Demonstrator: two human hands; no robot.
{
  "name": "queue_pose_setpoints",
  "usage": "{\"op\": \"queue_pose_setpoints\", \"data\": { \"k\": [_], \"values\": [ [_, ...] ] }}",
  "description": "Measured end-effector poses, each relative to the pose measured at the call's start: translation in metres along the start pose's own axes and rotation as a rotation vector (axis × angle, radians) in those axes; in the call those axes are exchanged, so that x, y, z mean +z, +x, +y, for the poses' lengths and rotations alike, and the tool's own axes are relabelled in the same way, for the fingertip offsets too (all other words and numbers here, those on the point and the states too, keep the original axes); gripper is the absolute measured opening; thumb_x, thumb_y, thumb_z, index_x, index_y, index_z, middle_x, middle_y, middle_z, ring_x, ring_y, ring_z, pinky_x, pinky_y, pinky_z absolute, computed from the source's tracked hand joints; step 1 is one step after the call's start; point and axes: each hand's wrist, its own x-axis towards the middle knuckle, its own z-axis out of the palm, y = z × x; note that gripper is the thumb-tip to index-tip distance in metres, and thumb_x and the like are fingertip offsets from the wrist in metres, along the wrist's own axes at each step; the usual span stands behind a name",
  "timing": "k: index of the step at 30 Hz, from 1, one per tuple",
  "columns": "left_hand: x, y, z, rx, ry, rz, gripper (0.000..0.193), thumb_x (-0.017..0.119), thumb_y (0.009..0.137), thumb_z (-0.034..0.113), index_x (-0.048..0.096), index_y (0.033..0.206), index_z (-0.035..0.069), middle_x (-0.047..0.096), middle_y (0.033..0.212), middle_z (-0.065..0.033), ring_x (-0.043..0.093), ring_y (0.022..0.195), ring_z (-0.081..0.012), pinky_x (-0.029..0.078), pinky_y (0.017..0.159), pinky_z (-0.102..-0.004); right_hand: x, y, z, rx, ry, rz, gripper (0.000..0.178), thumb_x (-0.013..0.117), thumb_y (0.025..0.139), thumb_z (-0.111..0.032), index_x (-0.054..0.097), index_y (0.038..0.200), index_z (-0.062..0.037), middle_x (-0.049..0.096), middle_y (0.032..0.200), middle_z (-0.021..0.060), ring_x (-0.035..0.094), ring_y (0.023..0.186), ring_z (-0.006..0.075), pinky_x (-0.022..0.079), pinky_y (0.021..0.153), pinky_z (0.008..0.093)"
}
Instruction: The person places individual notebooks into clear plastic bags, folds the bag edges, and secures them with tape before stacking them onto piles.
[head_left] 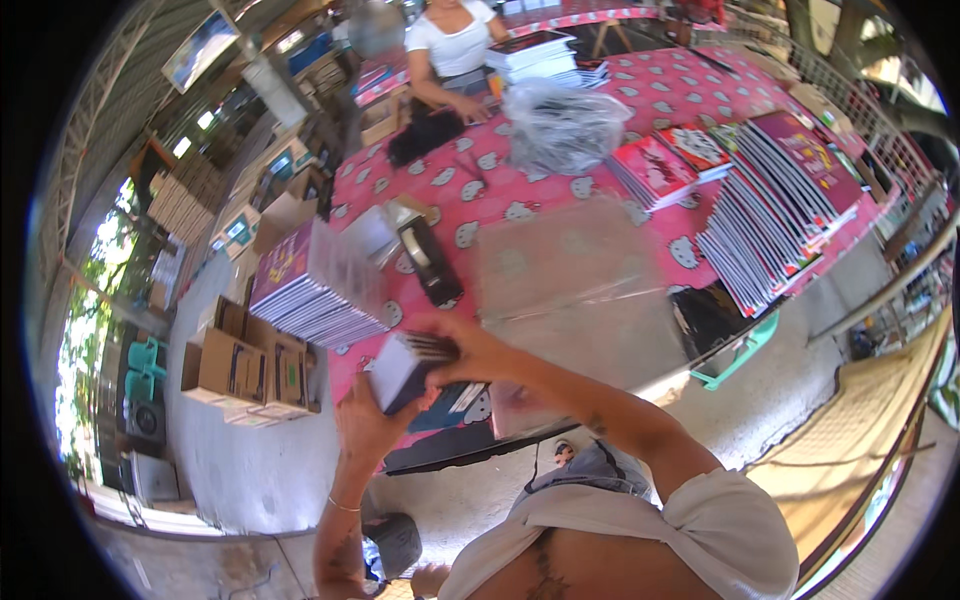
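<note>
Both my hands are around a small, thick white-and-dark-blue block (pixel 393 370) at the table's near left edge; it looks like a stack of booklets or cards, partly hidden by fingers. My left hand (pixel 372 420) grips it from the near side, fingers closed around its lower edge. My right hand (pixel 462 348) curls over its right side, where dark, thin edges show under the fingers. Beyond the hands stands a stack of purple-covered notebooks (pixel 300 280) partly in clear plastic. A black tool like a tape dispenser (pixel 428 262) lies nearby. Clear plastic sheets (pixel 570 260) spread out to the right.
A pink patterned cloth (pixel 520 208) covers the table. Notebooks (pixel 765 215) lie fanned at right, beside red-covered books (pixel 655 170). A bundle of clear plastic (pixel 562 125) sits farther back. Across the table is a person (pixel 450 45) in a white shirt. Cardboard boxes (pixel 235 365) stand left.
</note>
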Motion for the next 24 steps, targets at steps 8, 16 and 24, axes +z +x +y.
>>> {"op": "queue_pose_setpoints", "data": {
  "k": [8,16,24],
  "values": [
    [0.166,0.059,0.065,-0.589,-1.309,-0.055,0.068,0.078,0.078,0.052,0.065,0.118,-0.002,0.069,0.097,-0.0064,0.062,0.089,-0.0180,0.049,0.082,-0.0336,-0.104,-0.162,-0.025,0.609,0.576,0.467,0.054,0.074,0.087,-0.029,0.052,0.132,-0.0081,0.058,0.125,0.0066,0.058,0.095,0.0158,0.046,0.089,0.0341],
    [0.236,0.124,0.134,-0.493,-0.676,-0.270,0.086,0.066,0.071,0.075,0.071,0.099,-0.006,0.069,0.099,-0.0262,0.067,0.099,-0.0353,0.051,0.085,-0.0410,-0.184,-0.206,0.021,0.692,0.471,0.646,0.036,0.073,0.086,-0.034,0.066,0.111,-0.0104,0.065,0.094,-0.0032,0.056,0.085,0.0113,0.044,0.084,0.0314],
    [0.253,0.126,0.128,-0.565,-0.473,-0.094,0.085,0.064,0.073,0.074,0.069,0.094,-0.008,0.067,0.101,-0.0299,0.065,0.101,-0.0413,0.050,0.086,-0.0478,-0.197,-0.213,0.044,0.742,0.320,0.766,0.018,0.075,0.087,-0.027,0.061,0.089,-0.0160,0.052,0.072,-0.0058,0.049,0.062,0.0064,0.044,0.054,0.0266]
  ]
}}
